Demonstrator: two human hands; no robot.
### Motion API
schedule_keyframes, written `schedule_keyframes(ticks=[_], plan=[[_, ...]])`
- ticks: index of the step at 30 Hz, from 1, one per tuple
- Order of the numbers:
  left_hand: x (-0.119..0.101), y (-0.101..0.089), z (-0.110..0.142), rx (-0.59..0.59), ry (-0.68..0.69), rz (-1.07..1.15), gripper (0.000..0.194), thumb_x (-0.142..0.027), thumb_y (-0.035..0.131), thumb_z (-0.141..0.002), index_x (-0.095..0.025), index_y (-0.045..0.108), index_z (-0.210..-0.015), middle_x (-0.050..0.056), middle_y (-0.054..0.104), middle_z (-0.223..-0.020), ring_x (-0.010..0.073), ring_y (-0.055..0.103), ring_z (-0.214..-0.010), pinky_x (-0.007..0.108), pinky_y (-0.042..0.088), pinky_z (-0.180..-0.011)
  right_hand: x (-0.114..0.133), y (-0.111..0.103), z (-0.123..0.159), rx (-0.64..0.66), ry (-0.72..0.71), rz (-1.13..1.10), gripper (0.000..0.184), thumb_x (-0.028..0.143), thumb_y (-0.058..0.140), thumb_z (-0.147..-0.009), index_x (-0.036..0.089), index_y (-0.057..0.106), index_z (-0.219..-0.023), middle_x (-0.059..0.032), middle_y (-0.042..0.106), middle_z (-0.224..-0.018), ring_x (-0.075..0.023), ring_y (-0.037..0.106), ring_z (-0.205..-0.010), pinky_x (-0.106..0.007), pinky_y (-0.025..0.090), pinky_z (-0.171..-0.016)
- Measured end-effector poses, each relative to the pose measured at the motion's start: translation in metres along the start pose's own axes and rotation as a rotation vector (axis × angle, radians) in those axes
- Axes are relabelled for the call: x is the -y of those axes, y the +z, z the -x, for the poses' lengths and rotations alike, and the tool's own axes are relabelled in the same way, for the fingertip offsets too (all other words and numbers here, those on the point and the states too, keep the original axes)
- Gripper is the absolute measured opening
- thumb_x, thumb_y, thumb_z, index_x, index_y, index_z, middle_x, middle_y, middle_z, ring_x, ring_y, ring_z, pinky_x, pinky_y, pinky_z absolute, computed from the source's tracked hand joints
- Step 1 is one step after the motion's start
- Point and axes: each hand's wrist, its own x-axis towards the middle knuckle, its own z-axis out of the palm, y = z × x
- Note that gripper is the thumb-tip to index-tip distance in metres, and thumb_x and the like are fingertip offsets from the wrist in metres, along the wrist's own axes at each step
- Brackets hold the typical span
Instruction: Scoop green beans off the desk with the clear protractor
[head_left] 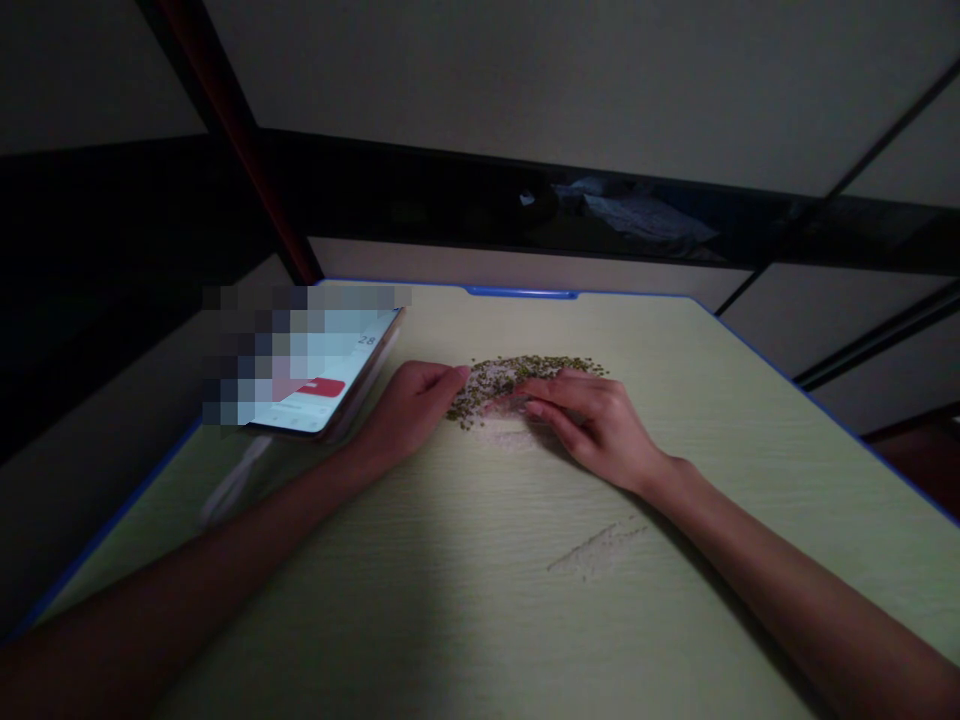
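Small green beans (555, 362), which look like mung beans, lie in a loose heap mixed with pale, rice-like grains (510, 440) on the tabletop. At the heap's left edge rests my left hand (420, 400), its thumb laid along curled fingers; whatever those fingers hold, if anything, is hidden. My right hand (592, 415) reaches into the heap from the right. Its thumb and forefinger are close together among the beans, too small and dim there to tell what is pinched. A thin streak of pale grains (600, 548) lies nearer to me, left of my right forearm.
A lit phone (360, 365), partly pixelated, leans at the table's left side with a white cable (238, 480) below it. The pale wood-grain table (480, 600) has a blue edge and a blue handle (521, 293) at its far side. Cabinet panels (525, 80) stand behind.
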Motion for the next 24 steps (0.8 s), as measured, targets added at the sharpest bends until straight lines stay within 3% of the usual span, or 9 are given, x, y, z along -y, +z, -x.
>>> schedule_keyframes(ticks=[24], plan=[[0.0008, 0.0005, -0.0003, -0.004, 0.006, 0.017, 0.037, -0.034, 0.044, -0.073, -0.022, 0.029, -0.041, -0.007, 0.025, -0.040, 0.0087, 0.026, -0.040, 0.026, 0.021, -0.043, 0.0009, 0.0010, 0.0022, 0.033, -0.080, -0.057, 0.030, 0.018, 0.044, -0.087, 0.021, 0.064, -0.108, -0.0030, 0.070, -0.085, -0.0155, 0.056, -0.068, -0.028, 0.043, -0.063]])
